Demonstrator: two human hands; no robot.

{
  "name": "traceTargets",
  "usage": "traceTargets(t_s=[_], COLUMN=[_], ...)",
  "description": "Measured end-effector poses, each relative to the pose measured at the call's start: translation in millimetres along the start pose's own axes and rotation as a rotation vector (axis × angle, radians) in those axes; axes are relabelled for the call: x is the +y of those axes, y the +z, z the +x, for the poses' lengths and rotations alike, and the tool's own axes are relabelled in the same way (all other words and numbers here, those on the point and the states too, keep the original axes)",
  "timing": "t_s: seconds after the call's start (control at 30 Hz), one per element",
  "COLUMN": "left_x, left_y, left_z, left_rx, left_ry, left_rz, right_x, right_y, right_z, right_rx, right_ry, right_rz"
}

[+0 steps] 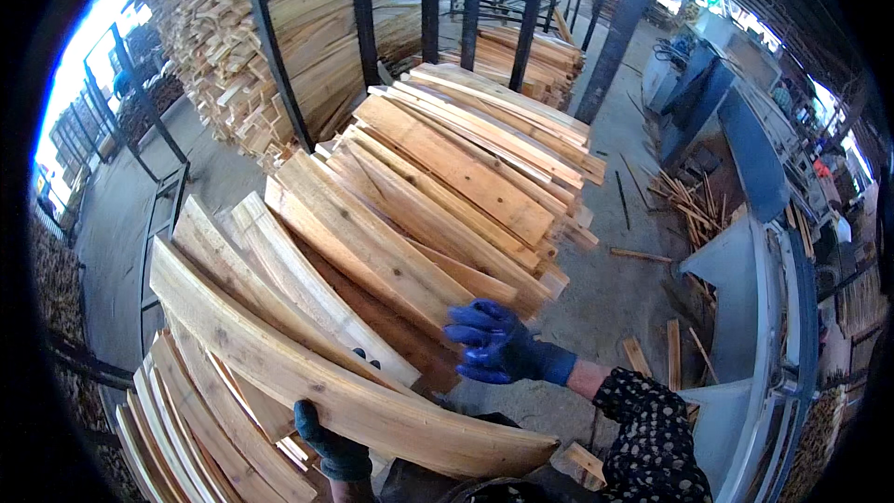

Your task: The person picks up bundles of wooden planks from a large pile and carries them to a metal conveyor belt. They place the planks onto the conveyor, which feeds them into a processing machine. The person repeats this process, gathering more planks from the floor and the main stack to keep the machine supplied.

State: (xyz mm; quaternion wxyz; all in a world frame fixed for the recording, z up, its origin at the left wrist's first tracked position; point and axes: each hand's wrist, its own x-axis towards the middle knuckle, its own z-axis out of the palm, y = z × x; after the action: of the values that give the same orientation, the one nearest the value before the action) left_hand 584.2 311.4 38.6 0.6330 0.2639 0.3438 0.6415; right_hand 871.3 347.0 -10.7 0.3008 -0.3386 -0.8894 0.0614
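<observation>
A long pale wooden plank [326,377] with a few small knots runs slantwise across the front of my view. My left hand [333,447], in a dark glove, grips its near edge with the thumb on top. Dark fingertips show at its far edge; the rest of those fingers is hidden beneath. My right hand [498,343], in a blue glove, hovers past the plank beside the stacked boards [447,158]. Its fingers are apart and slightly bent, and nothing shows in them. Two more boards [317,289] lie tilted just beyond the held plank.
More boards [205,410] are piled at the lower left. Dark metal posts [428,0] stand behind the stack, with a tall lumber pile [214,37] at the far left. A grey machine frame [745,298] rises on the right; wood offcuts [694,205] lie beside it.
</observation>
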Motion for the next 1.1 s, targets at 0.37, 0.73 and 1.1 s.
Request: traceTargets(t_s=[0.37, 0.73, 1.1], left_x=[-38, -183, -366], left_y=[70, 206, 407], left_z=[-12, -28, -46], left_rx=[-0.092, -0.078, -0.667], left_ry=[-0.044, 0.019, -0.585], left_rz=[0.026, 0.032, 0.079], right_x=[-12, 57, 89], right_y=[-18, -208, -247], right_z=[-6, -143, -349], right_rx=[0.138, -0.064, 0.788], right_ry=[0.263, 0.329, 1.208], right_rz=[-0.179, 1.260, 1.091])
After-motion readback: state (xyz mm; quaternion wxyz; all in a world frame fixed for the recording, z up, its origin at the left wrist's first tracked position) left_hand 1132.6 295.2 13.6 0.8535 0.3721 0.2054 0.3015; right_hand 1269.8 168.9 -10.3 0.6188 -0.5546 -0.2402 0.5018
